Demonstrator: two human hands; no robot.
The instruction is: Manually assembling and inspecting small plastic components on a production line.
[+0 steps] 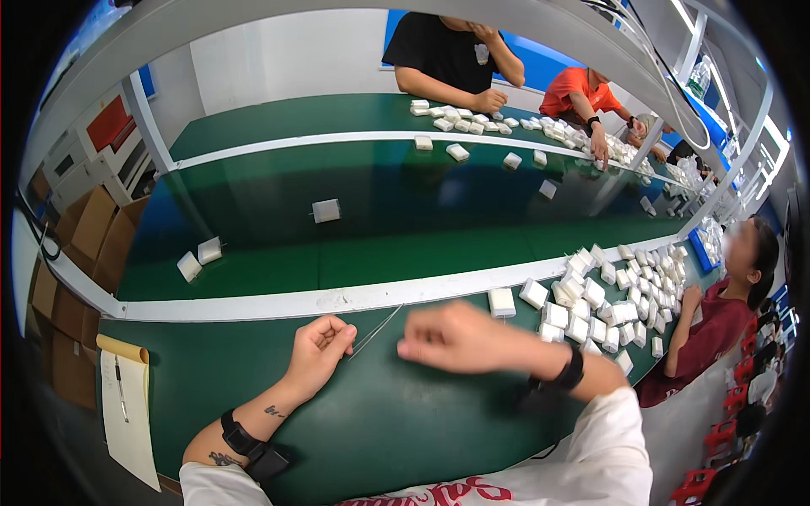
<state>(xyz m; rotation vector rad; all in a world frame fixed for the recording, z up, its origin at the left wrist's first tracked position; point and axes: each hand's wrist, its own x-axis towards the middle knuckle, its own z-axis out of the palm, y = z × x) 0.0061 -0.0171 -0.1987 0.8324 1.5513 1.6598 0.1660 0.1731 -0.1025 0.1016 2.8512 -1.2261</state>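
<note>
My left hand (319,354) is closed in a pinch on thin, pale strands (371,333), just above the near green tabletop (337,430). The strands slant up and to the right, toward my right hand (460,337), and their far end stands free of it. Motion blurs my right hand; its fingers look curled together, and whatever they hold, if anything, cannot be made out. Beyond it sits a white block-shaped piece (501,302) with a thin pin at its lower edge. A large heap of similar white pieces (579,308) spreads to the right.
A white rail (253,305) crosses the table ahead of me. A notepad with a pen (122,396) lies at the left edge, near cardboard boxes (80,295). A person in maroon (704,350) sits at the right; others work across the table. A blue bin (703,250) stands at the far right.
</note>
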